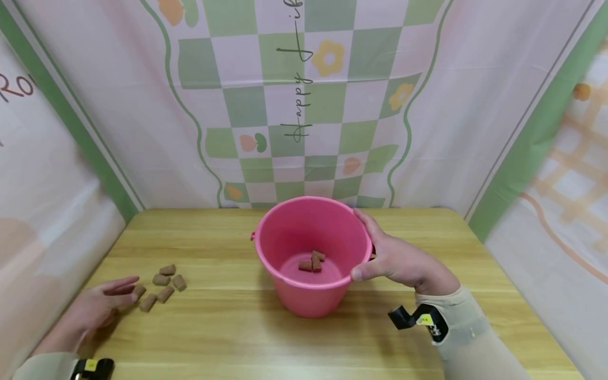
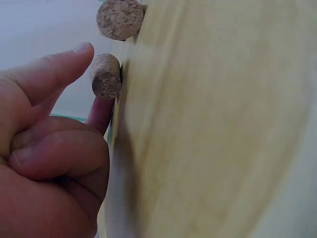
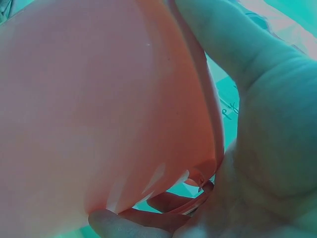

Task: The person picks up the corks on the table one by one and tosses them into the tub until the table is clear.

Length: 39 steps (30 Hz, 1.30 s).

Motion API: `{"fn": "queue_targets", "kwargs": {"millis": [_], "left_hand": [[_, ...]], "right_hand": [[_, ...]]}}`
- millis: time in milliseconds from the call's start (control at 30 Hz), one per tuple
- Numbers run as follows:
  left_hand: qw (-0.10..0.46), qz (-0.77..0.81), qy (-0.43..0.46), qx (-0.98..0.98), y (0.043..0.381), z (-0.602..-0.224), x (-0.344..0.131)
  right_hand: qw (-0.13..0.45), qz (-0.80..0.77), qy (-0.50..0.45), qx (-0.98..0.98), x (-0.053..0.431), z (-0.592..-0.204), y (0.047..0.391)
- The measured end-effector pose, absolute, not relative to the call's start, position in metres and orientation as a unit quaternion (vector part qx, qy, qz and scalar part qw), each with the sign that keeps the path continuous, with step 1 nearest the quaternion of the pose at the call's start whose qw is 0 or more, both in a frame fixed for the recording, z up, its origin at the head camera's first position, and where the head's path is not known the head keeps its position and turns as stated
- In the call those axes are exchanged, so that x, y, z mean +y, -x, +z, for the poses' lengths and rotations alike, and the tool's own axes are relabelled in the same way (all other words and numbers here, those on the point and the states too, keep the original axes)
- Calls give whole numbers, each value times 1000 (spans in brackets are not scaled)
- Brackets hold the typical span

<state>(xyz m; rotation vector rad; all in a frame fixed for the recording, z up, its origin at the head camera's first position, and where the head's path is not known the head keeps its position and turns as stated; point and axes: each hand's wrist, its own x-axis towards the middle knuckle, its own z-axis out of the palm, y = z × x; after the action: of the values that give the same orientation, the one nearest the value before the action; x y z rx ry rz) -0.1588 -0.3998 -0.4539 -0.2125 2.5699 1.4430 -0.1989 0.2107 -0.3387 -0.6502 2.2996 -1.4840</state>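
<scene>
A: On the table (image 1: 228, 338), mid-right – where's the right hand (image 1: 399, 261)?
B: Clamped on the pink bucket (image 1: 311, 253), right side of the rim. Thumb at the near rim, fingers spread along the far rim, wrist low behind it.

A: And the left hand (image 1: 97, 309)?
B: Flat-ish at the table's left edge, palm down, fingers stretched twd the loose cork pieces (image 1: 161, 287). Fingertips touch the nearest cork (image 1: 139, 290). Not gripping anything, hand's released.

A: Room to move?
B: Bare wood btw the corks and the bucket, more in front of the bucket. Backdrop (image 1: 304, 105) close behind the table's far edge, and cloth walls at both sides.

A: Anything in the bucket?
B: Three cork pieces (image 1: 312, 262) on the bottom; only the head view shows that.

A: Wrist cams add anything?
B: Left wrist: one fingertip under a cork end (image 2: 106, 77), index above it, other fingers curled. Right wrist: bucket wall fills the view, thumb along it, fingertips hooked below, by the handle mount
</scene>
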Motion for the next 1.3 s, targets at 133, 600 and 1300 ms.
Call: {"fn": "queue_targets", "kwargs": {"millis": [133, 600, 1300], "left_hand": [[84, 437, 61, 893, 160, -453, -398], [57, 351, 40, 934, 163, -447, -389], [68, 379, 90, 919, 160, -443, -391]], "right_hand": [[167, -518, 225, 808, 211, -339, 199], [163, -519, 224, 808, 210, -339, 199], [171, -529, 222, 801, 210, -340, 199]]}}
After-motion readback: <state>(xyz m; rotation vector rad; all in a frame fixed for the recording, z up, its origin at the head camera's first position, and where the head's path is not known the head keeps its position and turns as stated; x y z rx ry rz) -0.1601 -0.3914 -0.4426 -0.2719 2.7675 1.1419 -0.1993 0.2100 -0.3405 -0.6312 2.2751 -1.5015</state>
